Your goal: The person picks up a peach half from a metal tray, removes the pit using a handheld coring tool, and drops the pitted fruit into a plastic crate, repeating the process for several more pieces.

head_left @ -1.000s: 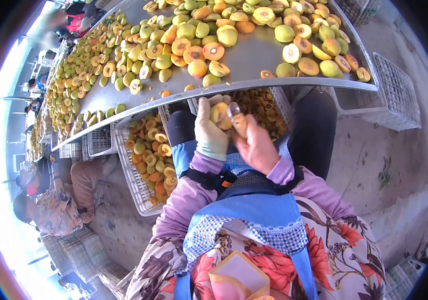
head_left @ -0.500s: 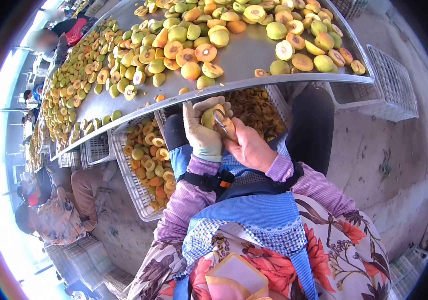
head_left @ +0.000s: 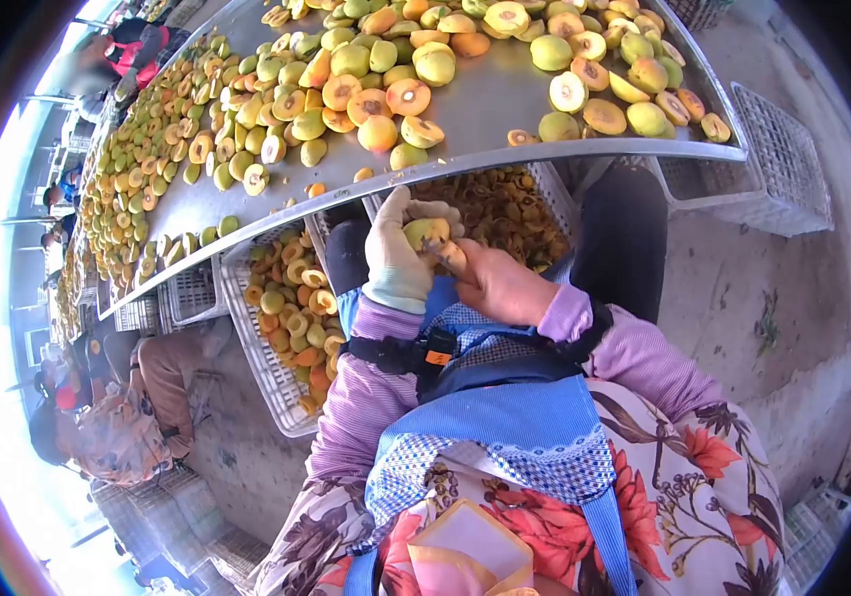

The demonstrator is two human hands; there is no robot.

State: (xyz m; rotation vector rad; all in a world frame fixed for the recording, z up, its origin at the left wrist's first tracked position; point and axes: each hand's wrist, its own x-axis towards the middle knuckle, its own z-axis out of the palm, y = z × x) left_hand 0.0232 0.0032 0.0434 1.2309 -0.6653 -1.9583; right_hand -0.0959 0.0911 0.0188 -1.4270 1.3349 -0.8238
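My left hand [head_left: 396, 250], in a pale glove, is closed around a yellow-green peach half [head_left: 424, 231] just below the table's edge. In my bare right hand [head_left: 507, 284] is a small pitting tool [head_left: 452, 259] with a light brown handle. Its metal tip is against the fruit, partly hidden by it and by my fingers. Beyond my hands, a crate [head_left: 554, 206] of brownish pits and scraps sits between my knees. To the left, a white crate [head_left: 272, 402] is full of hollowed peach halves.
A metal table [head_left: 490, 109] with a raised rim spans the top, heaped with cut peaches [head_left: 291, 104]. White crates [head_left: 788, 164] stand at the right on the concrete floor [head_left: 733, 288]. Other people sit along the left, one in brown trousers [head_left: 165, 372].
My left hand has turned and shifted slightly left, tilting the peach half. The right hand has moved with it, keeping the tool at the fruit.
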